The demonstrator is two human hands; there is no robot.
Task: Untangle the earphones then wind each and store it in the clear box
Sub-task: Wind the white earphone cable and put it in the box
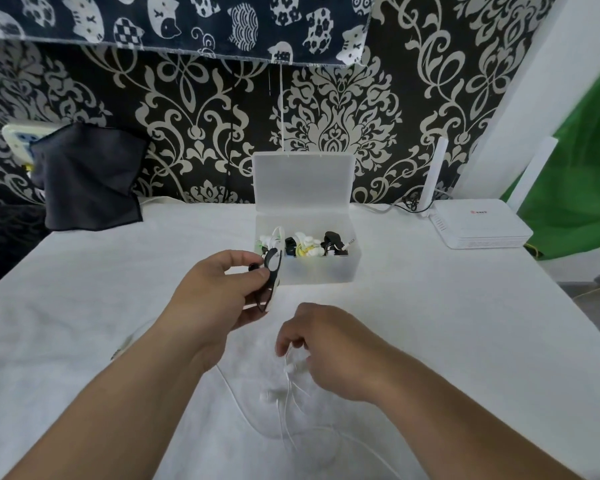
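The clear box (pixel 321 270) stands open in the middle of the white table, its lid tipped up against the wall, with several wound black and white earphones inside. My left hand (pixel 219 289) pinches a wound black-and-white earphone bundle (pixel 272 268) just in front of the box's left corner. My right hand (pixel 329 344) is lower, fingers curled round the thin cable of a white earphone (pixel 286 370). Its earbuds hang below the fingers and its loose cable (pixel 291 431) trails over the cloth toward me.
A white router (pixel 478 223) with upright antennas sits at the back right, and a green cloth lies beyond it. A dark grey cloth (pixel 90 174) hangs at the back left by a wall socket. The table (pixel 465 323) is covered in white cloth.
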